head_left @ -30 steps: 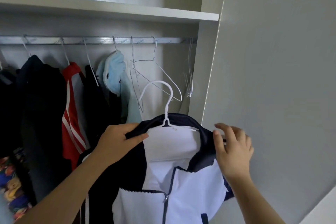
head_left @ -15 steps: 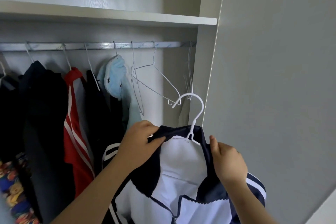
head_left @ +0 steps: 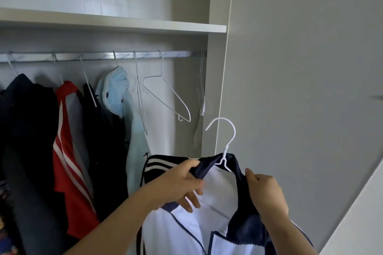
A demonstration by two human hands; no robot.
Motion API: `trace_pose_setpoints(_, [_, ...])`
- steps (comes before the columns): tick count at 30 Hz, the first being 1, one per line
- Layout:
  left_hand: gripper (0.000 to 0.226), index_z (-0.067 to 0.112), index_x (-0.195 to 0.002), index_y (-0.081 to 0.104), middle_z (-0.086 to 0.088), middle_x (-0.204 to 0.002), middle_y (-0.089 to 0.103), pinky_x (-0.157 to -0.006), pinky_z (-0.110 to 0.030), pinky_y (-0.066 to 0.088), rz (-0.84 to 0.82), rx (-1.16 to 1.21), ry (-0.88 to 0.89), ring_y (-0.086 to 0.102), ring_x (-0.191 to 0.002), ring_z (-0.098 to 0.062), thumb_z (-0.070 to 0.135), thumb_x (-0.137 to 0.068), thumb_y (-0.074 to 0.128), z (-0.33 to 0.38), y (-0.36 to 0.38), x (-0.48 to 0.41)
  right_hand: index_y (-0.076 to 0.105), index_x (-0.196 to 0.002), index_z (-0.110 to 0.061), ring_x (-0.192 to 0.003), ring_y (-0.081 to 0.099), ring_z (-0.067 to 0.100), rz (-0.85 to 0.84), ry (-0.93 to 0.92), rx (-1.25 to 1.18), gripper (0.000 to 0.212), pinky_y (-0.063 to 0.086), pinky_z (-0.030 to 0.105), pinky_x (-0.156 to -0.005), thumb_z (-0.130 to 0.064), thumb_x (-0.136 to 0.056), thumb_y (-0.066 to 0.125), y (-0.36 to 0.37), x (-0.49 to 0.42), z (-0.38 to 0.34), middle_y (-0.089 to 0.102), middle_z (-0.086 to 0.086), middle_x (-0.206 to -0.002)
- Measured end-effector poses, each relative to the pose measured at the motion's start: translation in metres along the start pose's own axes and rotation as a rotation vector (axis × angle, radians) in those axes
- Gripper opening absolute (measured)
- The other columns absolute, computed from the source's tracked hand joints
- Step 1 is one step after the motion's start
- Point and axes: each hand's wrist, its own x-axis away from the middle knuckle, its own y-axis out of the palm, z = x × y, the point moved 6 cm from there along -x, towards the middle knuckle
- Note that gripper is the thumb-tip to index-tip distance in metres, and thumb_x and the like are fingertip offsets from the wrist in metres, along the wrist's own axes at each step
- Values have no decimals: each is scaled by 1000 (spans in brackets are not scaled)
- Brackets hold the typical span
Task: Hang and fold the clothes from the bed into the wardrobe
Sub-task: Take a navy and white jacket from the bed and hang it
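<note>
A navy and white zip jacket [head_left: 209, 234] sits on a white wire hanger [head_left: 224, 143], held up in front of the open wardrobe. My left hand [head_left: 178, 184] grips the navy collar and the hanger's left shoulder. My right hand [head_left: 267, 192] grips the collar's right side. The hanger's hook is free in the air, below and to the right of the metal rail [head_left: 99, 56].
On the rail hang dark garments [head_left: 27, 141], a red striped jacket [head_left: 70, 151], a light blue piece [head_left: 118, 93] and empty wire hangers [head_left: 165, 97]. A shelf [head_left: 124, 25] runs above. The wardrobe's side panel [head_left: 213, 89] and a grey door [head_left: 300, 89] stand to the right.
The jacket on its hanger has shifted right and slightly down. Both hands went from resting on the shoulders to gripping the collar. The view has tilted upward.
</note>
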Motion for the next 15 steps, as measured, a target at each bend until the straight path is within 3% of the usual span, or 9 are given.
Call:
trace_pose_setpoints(5, [19, 28, -100, 56, 3, -57, 61, -42, -20, 45, 372, -2, 30, 57, -42, -12, 12, -92, 50, 14, -30, -11, 20, -47, -19, -54, 23, 19, -49, 86, -171, 47, 18, 30, -55, -23, -85, 48, -16, -3, 22, 21, -5, -44])
trace_pose_setpoints(8, [20, 28, -90, 61, 0, -59, 59, -41, -18, 43, 511, 10, 44, 54, -41, -10, 11, -90, 50, 19, -41, -15, 22, -50, -20, -53, 23, 18, -127, 88, -255, 46, 18, 29, -54, -22, -85, 51, -13, -5, 27, 22, -6, -43])
trace_pose_setpoints(11, [22, 26, -84, 63, -2, -63, 60, -43, -20, 43, 614, 36, 53, 55, -44, -11, 9, -89, 50, 21, -50, -17, 26, -41, -18, -51, 28, 17, -244, 73, -312, 54, 22, 28, -54, -26, -86, 54, -3, -9, 22, 28, -5, -41])
trace_pose_setpoints(15, [27, 23, -79, 63, -3, -67, 60, -48, -22, 42, 765, 61, 63, 55, -48, -13, 4, -89, 46, 22, -72, -19, 33, -55, -17, -51, 30, 16, -401, 41, -400, 42, 22, 26, -51, -30, -86, 59, 14, -14, 5, 32, 0, -51])
